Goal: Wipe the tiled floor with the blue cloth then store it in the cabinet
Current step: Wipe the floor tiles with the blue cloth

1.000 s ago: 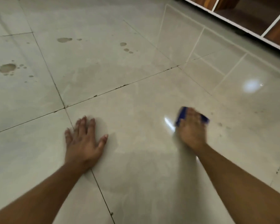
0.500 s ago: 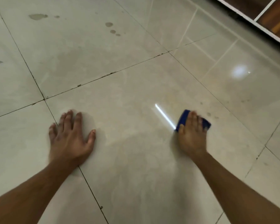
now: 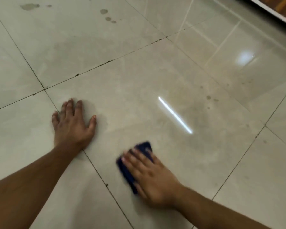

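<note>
The left hand [image 3: 73, 125] lies flat on the tiled floor [image 3: 139, 83], fingers spread, holding nothing. The right hand [image 3: 151, 176], at about 4 o'clock from it, presses straight fingers on the blue cloth [image 3: 130, 171], which lies on the floor; hand and cloth are blurred. Dark spots [image 3: 108, 15] mark the tiles at 12 o'clock. The cabinet [image 3: 277, 7] edge shows at 2 o'clock.

Single head-worn view, wide angle, looking forward and steeply down onto the glossy beige tiled floor [image 3: 139, 100] at close range. Both forearms enter from the bottom edge. White-framed wooden cabinet [image 3: 277, 7] clips the top-right corner, well beyond the right hand [image 3: 153, 177].
</note>
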